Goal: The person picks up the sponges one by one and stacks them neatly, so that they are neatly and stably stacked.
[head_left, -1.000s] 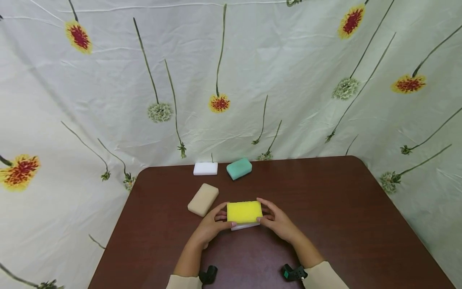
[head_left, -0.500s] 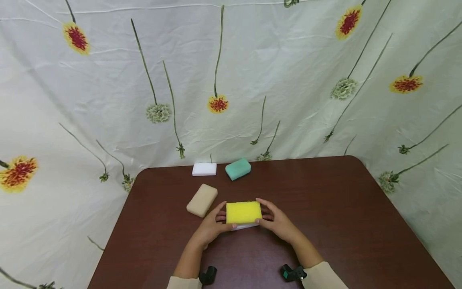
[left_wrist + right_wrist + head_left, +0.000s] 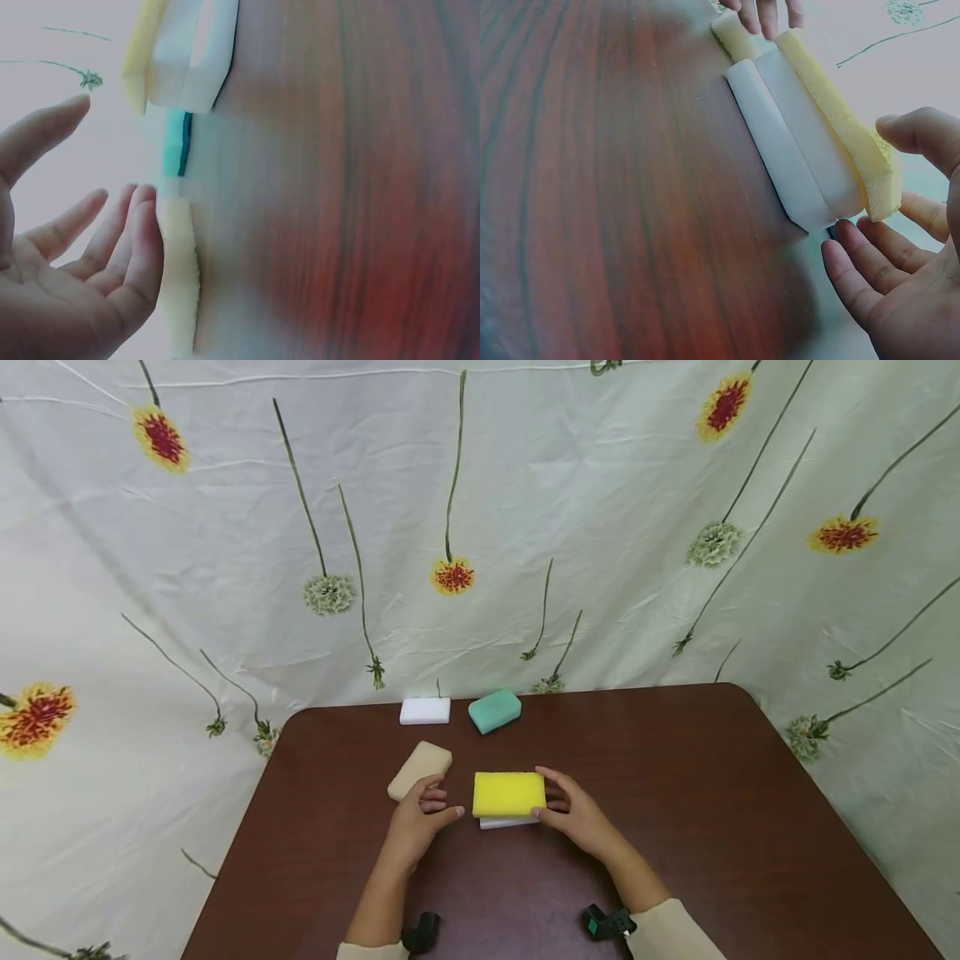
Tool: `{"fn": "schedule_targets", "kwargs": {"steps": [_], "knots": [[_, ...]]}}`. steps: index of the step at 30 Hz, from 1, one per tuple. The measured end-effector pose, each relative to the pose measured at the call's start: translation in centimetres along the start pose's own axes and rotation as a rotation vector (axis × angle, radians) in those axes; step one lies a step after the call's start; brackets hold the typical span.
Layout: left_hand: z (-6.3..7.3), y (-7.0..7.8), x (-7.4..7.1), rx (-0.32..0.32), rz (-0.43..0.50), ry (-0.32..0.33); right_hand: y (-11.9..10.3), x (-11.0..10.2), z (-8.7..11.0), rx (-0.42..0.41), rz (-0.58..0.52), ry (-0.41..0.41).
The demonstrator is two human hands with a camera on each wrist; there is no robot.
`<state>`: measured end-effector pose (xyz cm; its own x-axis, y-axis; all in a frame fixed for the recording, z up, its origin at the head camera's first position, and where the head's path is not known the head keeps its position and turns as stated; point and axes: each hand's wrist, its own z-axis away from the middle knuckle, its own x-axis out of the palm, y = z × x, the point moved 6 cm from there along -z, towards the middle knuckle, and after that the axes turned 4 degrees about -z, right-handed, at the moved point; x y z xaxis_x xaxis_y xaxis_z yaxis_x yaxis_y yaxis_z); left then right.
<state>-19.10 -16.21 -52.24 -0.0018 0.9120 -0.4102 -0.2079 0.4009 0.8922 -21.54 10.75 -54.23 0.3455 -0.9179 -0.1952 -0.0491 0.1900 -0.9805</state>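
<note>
We see the table [image 3: 720,827] cut off by the bottom edge. The left hand [image 3: 417,825] has come away from the stack since half a second ago, fingers apart, hiding part of the beige sponge [image 3: 420,764]. The right hand [image 3: 583,820] brackets the yellow sponge [image 3: 509,794] at its right end; whether it pinches, we cannot tell. That sponge tops an upper white block [image 3: 171,60] and a lower white block [image 3: 211,60], both mostly hidden from above.
</note>
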Motion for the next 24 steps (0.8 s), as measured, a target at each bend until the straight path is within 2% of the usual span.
{"fn": "schedule_targets", "kwargs": {"steps": [7,15,19,24], "knots": [[-0.3,-0.4,-2.3,-0.026,-0.040,0.147,-0.2,-0.1,-0.3,0.011,0.022,0.003],[-0.5,-1.3,-4.0,-0.052,-0.084,0.254,-0.6,-0.1,-0.3,0.013,0.021,-0.002],[-0.7,-1.9,-4.4,-0.083,-0.109,0.254,-0.6,-0.1,-0.3,0.007,0.026,-0.006],[-1.0,-2.8,-4.6,-0.120,-0.135,0.210,-0.4,-0.1,-0.4,0.004,0.033,-0.010]]}}
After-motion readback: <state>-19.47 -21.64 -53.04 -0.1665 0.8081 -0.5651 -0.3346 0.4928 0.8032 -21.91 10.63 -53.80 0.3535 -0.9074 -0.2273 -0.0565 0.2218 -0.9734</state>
